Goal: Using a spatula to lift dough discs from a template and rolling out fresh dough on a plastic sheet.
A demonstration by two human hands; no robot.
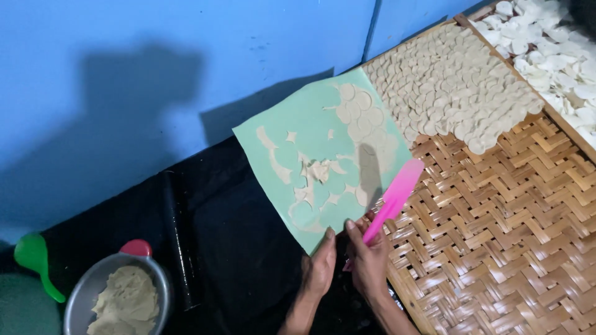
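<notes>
A woven bamboo tray (509, 236) fills the right side, lying against the blue wall (155, 74). Its far end is packed with pale dough discs (447, 87), overlapping in rows; beyond a wooden edge, a second tray (577, 133) holds whiter, curled chips (552, 49). The near part of the weave is bare.

To the left, black cloth (236, 248) covers the surface. Low on it sits a metal bowl (118, 291) with a lump of beige dough (127, 304) inside, a red knob (136, 248) at its rim and a green scoop (34, 260) just beside.

Between cloth and tray, a green sheet (316, 142) is held up, tilted, its lower corner pinched by the left hand (320, 270), fingers closed on it. A few discs (360, 115) and ragged scraps (320, 170) cling to it. The right hand (369, 260) is wrapped around the handle of a pink spatula (397, 192), whose blade rests at the sheet's right edge, over the tray.
</notes>
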